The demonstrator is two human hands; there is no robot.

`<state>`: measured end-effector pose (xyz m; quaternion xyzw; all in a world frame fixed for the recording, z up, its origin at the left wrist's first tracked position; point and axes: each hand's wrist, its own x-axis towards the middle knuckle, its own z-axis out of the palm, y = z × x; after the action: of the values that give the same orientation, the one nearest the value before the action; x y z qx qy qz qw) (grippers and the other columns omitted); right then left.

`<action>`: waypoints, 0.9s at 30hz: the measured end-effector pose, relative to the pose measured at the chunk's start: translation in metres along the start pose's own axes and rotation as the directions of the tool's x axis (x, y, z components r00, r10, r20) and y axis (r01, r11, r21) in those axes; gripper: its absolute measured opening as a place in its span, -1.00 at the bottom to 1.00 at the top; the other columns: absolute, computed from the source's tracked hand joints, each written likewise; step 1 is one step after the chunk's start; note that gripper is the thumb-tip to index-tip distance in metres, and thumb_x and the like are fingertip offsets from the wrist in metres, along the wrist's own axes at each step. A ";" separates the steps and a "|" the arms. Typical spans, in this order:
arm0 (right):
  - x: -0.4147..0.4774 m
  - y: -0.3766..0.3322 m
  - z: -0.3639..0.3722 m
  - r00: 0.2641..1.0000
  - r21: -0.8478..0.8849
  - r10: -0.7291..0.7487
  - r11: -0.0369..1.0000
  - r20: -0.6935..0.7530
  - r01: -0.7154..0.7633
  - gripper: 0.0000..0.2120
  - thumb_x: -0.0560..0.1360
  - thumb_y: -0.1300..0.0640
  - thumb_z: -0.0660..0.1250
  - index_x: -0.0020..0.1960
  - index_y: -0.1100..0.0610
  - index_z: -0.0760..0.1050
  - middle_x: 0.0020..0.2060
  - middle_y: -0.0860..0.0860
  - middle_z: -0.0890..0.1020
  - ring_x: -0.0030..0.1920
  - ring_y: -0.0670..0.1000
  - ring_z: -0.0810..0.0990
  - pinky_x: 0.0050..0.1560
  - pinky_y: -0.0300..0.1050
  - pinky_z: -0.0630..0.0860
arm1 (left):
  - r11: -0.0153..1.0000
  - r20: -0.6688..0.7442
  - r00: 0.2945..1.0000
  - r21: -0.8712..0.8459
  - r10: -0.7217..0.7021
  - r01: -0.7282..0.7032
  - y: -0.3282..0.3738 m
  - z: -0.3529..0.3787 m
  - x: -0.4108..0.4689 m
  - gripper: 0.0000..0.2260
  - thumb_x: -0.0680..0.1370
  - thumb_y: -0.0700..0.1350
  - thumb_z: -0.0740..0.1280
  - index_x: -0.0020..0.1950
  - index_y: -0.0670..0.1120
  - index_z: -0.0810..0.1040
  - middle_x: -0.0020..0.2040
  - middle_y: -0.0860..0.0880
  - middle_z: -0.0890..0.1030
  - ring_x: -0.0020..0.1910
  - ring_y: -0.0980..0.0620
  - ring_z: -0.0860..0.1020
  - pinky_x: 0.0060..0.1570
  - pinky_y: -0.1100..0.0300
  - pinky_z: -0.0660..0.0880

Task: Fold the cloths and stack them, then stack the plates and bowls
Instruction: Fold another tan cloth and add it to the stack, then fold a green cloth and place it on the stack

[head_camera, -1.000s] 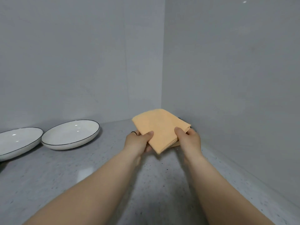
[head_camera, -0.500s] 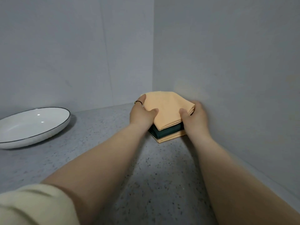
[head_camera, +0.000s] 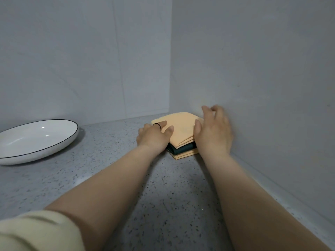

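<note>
A folded orange cloth (head_camera: 183, 128) lies on top of a stack in the counter's far corner. Under it sit a dark green folded cloth (head_camera: 182, 148) and another orange cloth (head_camera: 184, 155). My left hand (head_camera: 154, 135) rests on the stack's left side, thumb lying on the top cloth, fingers relaxed. My right hand (head_camera: 213, 132) is at the stack's right side with fingers spread and lifted, holding nothing. A white plate with a black rim (head_camera: 36, 140) stands on the counter to the left.
The grey speckled counter (head_camera: 163, 205) meets grey walls at the back and at the right; the stack sits against the right wall (head_camera: 253, 87). A cream sleeve shows at the lower left.
The orange cloth was carried in both hands, then set onto the stack in the corner. Both hands have now released their grip on it, and the right hand's fingers have lifted.
</note>
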<state>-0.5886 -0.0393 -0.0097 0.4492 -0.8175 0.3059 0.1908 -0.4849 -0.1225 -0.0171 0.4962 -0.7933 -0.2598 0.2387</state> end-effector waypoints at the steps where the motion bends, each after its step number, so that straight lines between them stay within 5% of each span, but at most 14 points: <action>1: 0.000 -0.001 0.001 0.997 -0.042 -0.076 0.996 0.013 0.076 -0.60 0.60 0.04 0.05 0.43 0.06 0.21 0.47 0.04 0.13 0.40 0.08 0.18 0.22 -0.13 0.07 | 1.000 -0.003 1.000 0.019 0.010 -0.010 0.000 0.000 -0.001 -0.58 0.59 0.14 0.06 0.44 0.09 0.26 0.41 -0.09 0.26 0.41 -0.11 0.17 0.37 0.09 0.16; 4: 0.000 0.000 0.011 0.961 -0.066 -0.197 0.975 0.192 0.212 -0.61 0.62 0.00 -0.04 0.40 0.06 0.28 0.48 -0.01 0.18 0.49 0.02 0.02 0.39 -0.09 -0.21 | 0.999 0.017 0.999 0.027 0.044 -0.044 0.000 0.002 -0.001 -0.58 0.60 0.13 0.05 0.45 0.09 0.26 0.43 -0.08 0.21 0.42 -0.09 0.13 0.38 0.11 0.11; 6: -0.001 0.003 0.016 0.944 -0.077 -0.186 0.974 0.271 0.214 -0.59 0.62 -0.03 -0.08 0.34 0.07 0.35 0.39 0.00 0.36 0.46 0.02 0.14 0.44 -0.04 -0.14 | 0.997 0.035 0.998 0.051 0.050 -0.052 -0.001 0.003 -0.001 -0.58 0.61 0.13 0.03 0.46 0.08 0.24 0.44 -0.08 0.21 0.43 -0.09 0.12 0.39 0.10 0.10; 11: -0.002 0.002 0.016 0.943 -0.111 -0.184 0.969 0.277 0.222 -0.56 0.61 -0.09 -0.09 0.25 0.06 0.45 0.27 -0.02 0.48 0.33 0.05 0.32 0.33 -0.02 0.12 | 0.995 0.037 0.998 0.092 0.043 -0.046 0.000 0.004 0.003 -0.56 0.62 0.14 -0.02 0.48 0.09 0.17 0.47 -0.07 0.21 0.44 -0.11 0.13 0.38 0.07 0.10; 17: -0.006 -0.004 0.012 0.950 -0.084 -0.242 0.961 0.197 0.262 -0.41 0.52 -0.15 -0.21 0.30 0.07 0.40 0.32 -0.02 0.44 0.41 0.04 0.21 0.39 -0.03 -0.09 | 0.997 0.016 0.999 0.069 0.038 -0.039 -0.005 -0.009 -0.011 -0.56 0.63 0.09 -0.01 0.49 0.02 0.16 0.46 -0.07 0.25 0.44 -0.10 0.15 0.38 0.06 0.13; 20: -0.009 -0.016 0.004 0.926 -0.017 -0.345 0.936 0.155 0.351 -0.43 0.48 -0.07 -0.14 0.24 0.14 0.47 0.24 0.04 0.53 0.36 0.07 0.32 0.31 -0.10 -0.07 | 0.996 0.036 0.998 0.057 0.061 -0.063 -0.019 -0.034 -0.029 -0.67 0.62 -0.03 0.09 0.35 -0.04 0.41 0.36 -0.04 0.42 0.38 -0.04 0.32 0.35 0.14 0.26; 22: -0.018 -0.028 -0.001 0.905 0.017 -0.390 0.920 0.171 0.393 -0.57 0.51 0.04 -0.01 0.10 0.21 0.55 0.07 0.12 0.62 0.17 0.15 0.50 0.22 -0.02 0.21 | 0.996 0.043 0.996 0.037 0.077 -0.078 -0.032 -0.059 -0.050 -0.73 0.61 -0.11 0.14 0.25 -0.09 0.50 0.26 -0.01 0.52 0.27 0.01 0.43 0.24 0.26 0.32; 25: -0.040 -0.042 -0.004 0.887 0.085 -0.434 0.901 0.157 0.425 -0.82 0.33 0.18 0.24 -0.27 0.22 0.59 -0.34 0.11 0.64 -0.31 0.17 0.61 -0.31 -0.07 0.51 | 0.994 0.046 0.994 0.057 0.094 -0.097 -0.060 -0.095 -0.092 -0.79 0.59 -0.13 0.18 0.15 -0.05 0.55 0.08 0.07 0.55 0.06 0.13 0.46 -0.06 0.40 0.31; 27: -0.056 -0.051 -0.008 0.867 0.138 -0.457 0.889 0.197 0.437 -0.82 0.32 0.16 0.23 -0.32 0.17 0.59 -0.40 0.04 0.64 -0.39 0.09 0.61 -0.41 -0.14 0.52 | 0.994 0.047 0.995 0.065 0.084 -0.087 -0.086 -0.122 -0.124 -0.84 0.58 -0.14 0.20 0.00 0.05 0.56 -0.03 0.14 0.55 -0.03 0.16 0.46 -0.20 0.52 0.31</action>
<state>-0.5158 -0.0203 -0.0195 0.6657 -0.6931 0.2368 0.1428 -0.3015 -0.0623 0.0038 0.4637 -0.8271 -0.2338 0.2150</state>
